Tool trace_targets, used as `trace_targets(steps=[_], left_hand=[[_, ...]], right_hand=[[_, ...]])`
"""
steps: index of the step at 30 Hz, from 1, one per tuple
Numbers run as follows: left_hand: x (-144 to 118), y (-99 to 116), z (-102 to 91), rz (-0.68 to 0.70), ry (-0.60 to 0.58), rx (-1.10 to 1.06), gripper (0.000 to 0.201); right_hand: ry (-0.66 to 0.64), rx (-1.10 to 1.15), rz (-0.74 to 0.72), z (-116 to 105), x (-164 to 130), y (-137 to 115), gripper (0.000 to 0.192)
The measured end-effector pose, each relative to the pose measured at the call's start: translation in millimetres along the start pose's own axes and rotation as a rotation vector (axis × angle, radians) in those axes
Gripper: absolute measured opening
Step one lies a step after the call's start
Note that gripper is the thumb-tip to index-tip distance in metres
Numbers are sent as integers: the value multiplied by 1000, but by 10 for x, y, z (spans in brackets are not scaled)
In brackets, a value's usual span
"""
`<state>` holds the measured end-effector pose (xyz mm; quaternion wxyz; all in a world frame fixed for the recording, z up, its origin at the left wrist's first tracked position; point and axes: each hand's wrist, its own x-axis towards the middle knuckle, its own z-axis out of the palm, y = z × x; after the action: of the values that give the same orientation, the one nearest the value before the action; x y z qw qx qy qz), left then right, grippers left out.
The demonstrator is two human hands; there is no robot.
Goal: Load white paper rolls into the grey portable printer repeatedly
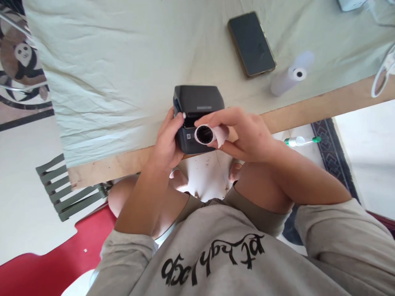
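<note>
At frame centre, the left hand clasps the black printer; the right hand has a closed grip around a paper roll.

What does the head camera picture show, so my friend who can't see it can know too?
A person's left hand steadies a small black printer at the table's edge, while the right hand holds a white paper roll just over it. Behind, on the pale cloth, lie a dark phone and a second paper roll.
</note>
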<state>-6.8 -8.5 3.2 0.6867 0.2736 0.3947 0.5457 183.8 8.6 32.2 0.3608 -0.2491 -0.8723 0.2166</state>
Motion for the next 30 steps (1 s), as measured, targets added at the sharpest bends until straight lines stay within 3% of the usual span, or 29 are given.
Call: trace_targets(steps=[4,11,13,17,20,23,26,30], left_hand=[[-7,8,-45,-55,-49,29,30],[-38,30,-46,-78,-73,58,39],[-38,26,-44,-62,-81,47,35],[-27,9,-54,-34,-76,38,33],[-22,-3,-58,-40,-73,23,33],[-23,-13,-49,-19,-86,6,32],[-33,-12,-36,27,-87,23,42],[-51,18,-21,10,-57,132,63]], right_hand=[[155,-108,38,-7,61,109,40],[223,-186,3,112,165,218,12],[204,-184,28,133,176,201,7],[76,-173,172,129,196,200,18],[50,-137,202,115,198,216,19],[91,-231,128,121,167,189,23],[117,-293,-57,154,113,136,21],[122,-158,-247,173,75,133,19]])
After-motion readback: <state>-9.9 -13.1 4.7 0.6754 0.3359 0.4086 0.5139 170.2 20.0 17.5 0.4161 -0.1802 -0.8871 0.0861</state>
